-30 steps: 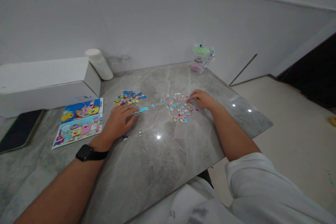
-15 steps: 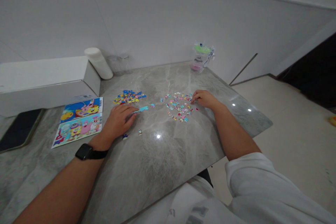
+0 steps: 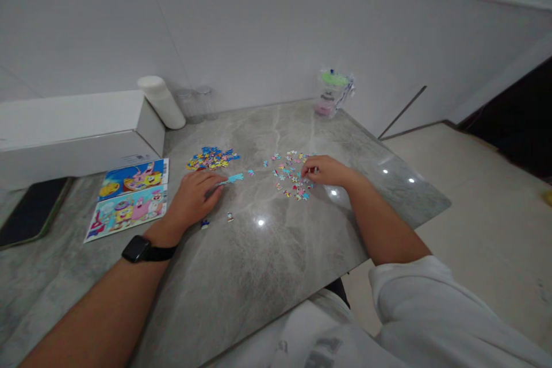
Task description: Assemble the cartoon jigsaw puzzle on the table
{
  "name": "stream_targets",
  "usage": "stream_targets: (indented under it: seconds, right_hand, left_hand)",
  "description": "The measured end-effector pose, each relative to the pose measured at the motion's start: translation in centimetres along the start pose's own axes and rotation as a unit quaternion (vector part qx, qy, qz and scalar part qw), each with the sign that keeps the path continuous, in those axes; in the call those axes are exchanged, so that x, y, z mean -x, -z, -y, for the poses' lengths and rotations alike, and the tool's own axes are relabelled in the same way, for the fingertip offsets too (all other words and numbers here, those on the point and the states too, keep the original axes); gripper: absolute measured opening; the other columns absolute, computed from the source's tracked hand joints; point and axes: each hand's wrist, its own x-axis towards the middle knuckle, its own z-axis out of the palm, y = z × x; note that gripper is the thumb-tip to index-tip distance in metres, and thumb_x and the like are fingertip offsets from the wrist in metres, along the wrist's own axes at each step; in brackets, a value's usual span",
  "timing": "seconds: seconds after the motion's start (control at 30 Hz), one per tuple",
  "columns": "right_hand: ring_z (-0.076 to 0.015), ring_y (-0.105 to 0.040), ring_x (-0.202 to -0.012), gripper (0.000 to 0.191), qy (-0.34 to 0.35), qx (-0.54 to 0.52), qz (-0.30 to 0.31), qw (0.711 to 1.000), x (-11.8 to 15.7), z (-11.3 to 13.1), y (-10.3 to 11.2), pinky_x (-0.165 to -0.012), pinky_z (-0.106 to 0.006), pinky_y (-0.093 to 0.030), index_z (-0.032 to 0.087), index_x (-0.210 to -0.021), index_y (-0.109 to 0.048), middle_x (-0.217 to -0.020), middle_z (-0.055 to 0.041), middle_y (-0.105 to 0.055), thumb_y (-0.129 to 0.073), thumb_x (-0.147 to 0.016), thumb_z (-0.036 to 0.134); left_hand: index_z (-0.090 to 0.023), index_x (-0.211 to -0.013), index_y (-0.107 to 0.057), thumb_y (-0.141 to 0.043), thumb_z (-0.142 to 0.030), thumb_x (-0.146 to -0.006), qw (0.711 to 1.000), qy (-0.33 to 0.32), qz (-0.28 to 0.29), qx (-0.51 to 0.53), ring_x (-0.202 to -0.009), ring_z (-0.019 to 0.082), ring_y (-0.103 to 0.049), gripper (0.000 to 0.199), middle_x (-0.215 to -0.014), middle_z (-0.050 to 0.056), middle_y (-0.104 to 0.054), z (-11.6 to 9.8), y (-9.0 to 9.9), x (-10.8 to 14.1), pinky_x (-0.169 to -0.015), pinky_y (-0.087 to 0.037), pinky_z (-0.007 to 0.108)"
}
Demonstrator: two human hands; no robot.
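My left hand (image 3: 197, 196) rests on the grey table, its thumb and fingertips at the left end of a joined light-blue puzzle strip (image 3: 235, 177). My right hand (image 3: 323, 171) is over the right side of a loose scatter of puzzle pieces (image 3: 295, 179), fingers bent down and pressed together; whether a piece is between them is too small to tell. A pile of blue and yellow pieces (image 3: 212, 157) lies behind my left hand. Single pieces sit nearer me, one dark (image 3: 204, 223) and one pale (image 3: 230, 217).
Two cartoon picture cards (image 3: 131, 198) lie left of my left hand, beside a dark phone (image 3: 33, 211). Behind stand a white box (image 3: 73, 126), a leaning white bottle (image 3: 162, 102) and clear glasses (image 3: 205, 104). A plastic-wrapped cup (image 3: 331, 94) is at the back right.
My right hand has moved left and slightly toward me, over the scattered pieces. The left hand has stayed at the strip.
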Motion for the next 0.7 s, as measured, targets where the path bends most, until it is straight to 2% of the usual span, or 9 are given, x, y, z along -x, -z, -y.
stream_targets:
  seconds: [0.13, 0.23, 0.37, 0.7]
  right_hand:
    - [-0.0193, -0.068, -0.085, 0.021, -0.014, 0.001, 0.084, 0.996, 0.4, 2.7, -0.8, -0.077, -0.029, -0.047, 0.021, -0.106, -0.077, -0.098, -0.0049, -0.078, -0.074, -0.086, 0.025]
    - [-0.0193, -0.068, -0.084, 0.022, -0.05, 0.03, 0.116, 0.992, 0.8, 2.9, -0.9, -0.073, -0.028, -0.044, 0.022, -0.107, -0.075, -0.096, -0.004, -0.077, -0.077, -0.086, 0.026]
    - [-0.0187, -0.068, -0.081, 0.024, -0.1, 0.063, 0.146, 0.982, 1.4, 2.4, -0.5, -0.069, -0.027, -0.041, 0.023, -0.104, -0.074, -0.093, -0.0023, -0.077, -0.08, -0.08, 0.018]
    - [-0.0183, -0.068, -0.084, 0.011, -0.086, 0.049, 0.134, 0.986, 1.9, 2.7, 0.5, -0.075, -0.027, -0.043, 0.022, -0.094, -0.076, -0.092, -0.0029, -0.077, -0.076, -0.084, 0.016]
  left_hand:
    - [-0.026, -0.122, -0.075, -0.049, -0.042, -0.105, 1.0, 0.002, 0.0, -0.004, -0.12, 0.031, -0.069, 0.035, -0.125, 0.009, -0.078, 0.1, -0.1, 0.1, -0.108, -0.05, 0.051]
    - [-0.025, -0.122, -0.075, -0.048, -0.043, -0.105, 1.0, 0.001, -0.005, -0.005, -0.118, 0.031, -0.07, 0.035, -0.123, 0.009, -0.078, 0.2, -0.1, 0.1, -0.107, -0.05, 0.05]
    - [-0.026, -0.121, -0.074, -0.047, -0.044, -0.106, 1.0, 0.005, -0.007, -0.006, -0.115, 0.03, -0.071, 0.036, -0.12, 0.009, -0.079, 0.1, 0.1, 0.0, -0.106, -0.051, 0.05]
    - [-0.026, -0.121, -0.074, -0.048, -0.044, -0.105, 1.0, 0.013, -0.017, -0.017, -0.118, 0.03, -0.07, 0.035, -0.121, 0.008, -0.078, 0.2, 0.0, 0.3, -0.109, -0.05, 0.052]
